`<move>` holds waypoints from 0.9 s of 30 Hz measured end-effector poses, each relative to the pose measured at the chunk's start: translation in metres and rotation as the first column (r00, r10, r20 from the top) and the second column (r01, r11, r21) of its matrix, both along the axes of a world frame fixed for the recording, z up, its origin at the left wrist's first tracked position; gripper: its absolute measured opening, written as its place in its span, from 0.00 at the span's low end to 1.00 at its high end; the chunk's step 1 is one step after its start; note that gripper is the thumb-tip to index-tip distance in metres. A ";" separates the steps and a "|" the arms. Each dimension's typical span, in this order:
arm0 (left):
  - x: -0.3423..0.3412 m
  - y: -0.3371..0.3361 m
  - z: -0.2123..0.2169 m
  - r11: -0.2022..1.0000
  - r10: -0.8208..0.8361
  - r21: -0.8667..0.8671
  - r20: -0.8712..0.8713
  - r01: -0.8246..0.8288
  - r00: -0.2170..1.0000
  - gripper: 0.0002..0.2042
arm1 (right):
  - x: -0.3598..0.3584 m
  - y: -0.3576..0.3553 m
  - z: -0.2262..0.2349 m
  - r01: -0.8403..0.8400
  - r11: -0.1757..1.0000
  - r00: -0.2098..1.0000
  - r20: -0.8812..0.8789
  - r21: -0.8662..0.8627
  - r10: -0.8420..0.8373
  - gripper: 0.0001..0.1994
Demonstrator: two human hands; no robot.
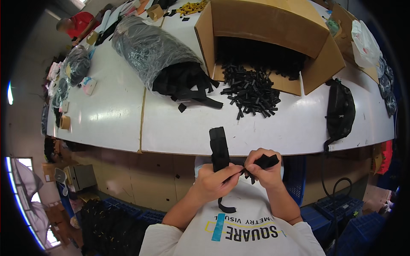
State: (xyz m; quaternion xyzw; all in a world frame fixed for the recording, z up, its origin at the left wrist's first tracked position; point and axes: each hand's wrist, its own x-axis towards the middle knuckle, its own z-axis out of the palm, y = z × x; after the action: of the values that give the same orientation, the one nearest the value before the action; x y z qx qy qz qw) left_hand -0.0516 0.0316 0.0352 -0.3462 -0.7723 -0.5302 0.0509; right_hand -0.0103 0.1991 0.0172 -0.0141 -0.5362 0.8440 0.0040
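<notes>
My left hand [213, 181] is closed on a black webbing strap [219, 149]. One wide end of it stands up above the fingers, and a narrower tail hangs below the hand in front of my shirt. My right hand [267, 173] is closed on a black fabric piece [267, 161] that sticks out over its thumb. Both hands pinch close together just off the table's near edge, with dark material between their fingertips. Whether the two pieces are joined there I cannot tell, since the fingers hide it.
On the white table [179, 128] lies a clear plastic sack [149, 51] spilling black straps [183, 81]. Small black pieces [252, 91] are heaped before an open cardboard box [260, 21]. A black pouch [340, 109] lies at right. A person in red [81, 24] is far left.
</notes>
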 end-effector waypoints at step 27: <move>0.001 0.018 -0.001 0.998 0.067 -0.027 0.082 -0.065 0.994 0.09 | -0.004 0.016 0.009 0.037 0.955 0.991 -0.133 0.294 0.003 0.06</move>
State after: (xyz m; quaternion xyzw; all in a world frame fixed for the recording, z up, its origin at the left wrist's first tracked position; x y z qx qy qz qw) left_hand -0.0507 0.0492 0.0341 -0.2986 -0.7911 -0.5329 0.0322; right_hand -0.0145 0.2147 0.0259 0.0381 -0.6550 0.7531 0.0488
